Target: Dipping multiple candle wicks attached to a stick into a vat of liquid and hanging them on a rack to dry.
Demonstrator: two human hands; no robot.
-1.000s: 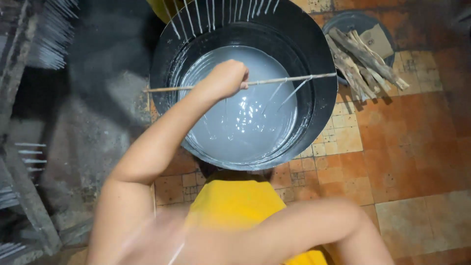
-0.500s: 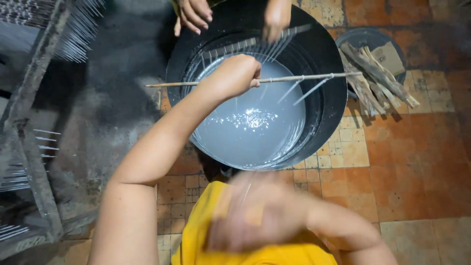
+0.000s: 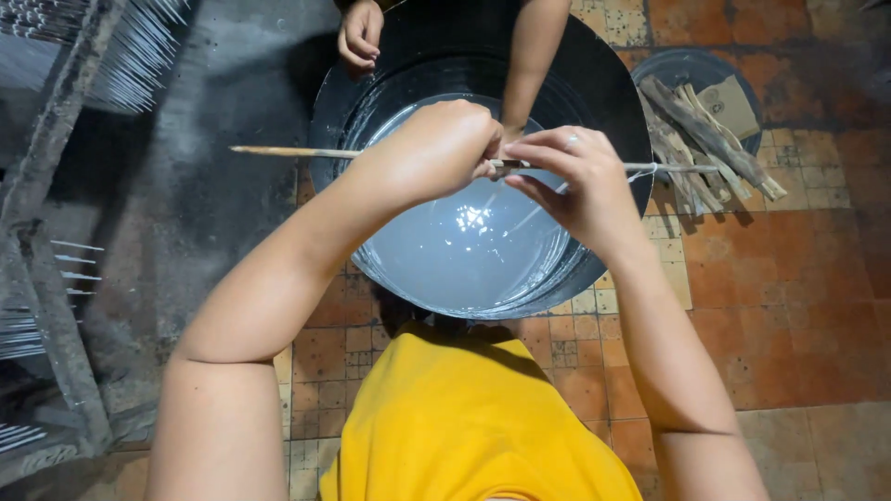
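A long thin wooden stick [image 3: 288,151] lies level above a big black drum [image 3: 613,88] filled with pale grey liquid [image 3: 464,250]. My left hand [image 3: 436,148] is closed round the stick's middle. My right hand [image 3: 580,176] meets it from the right, fingertips pinching the same stick right beside the left. Both hands hover over the liquid. Thin white strands hanging from the stick are partly hidden behind my hands.
Another person's hand [image 3: 360,35] and forearm [image 3: 531,56] reach over the drum's far rim. A round tray of wooden sticks [image 3: 705,130] lies on the tiled floor to the right. Wooden racks with white rods [image 3: 111,46] stand at left.
My right hand has come up from my lap and taken the stick beside the left. The view has moved closer over the drum, and another person's hands have appeared at the far rim.
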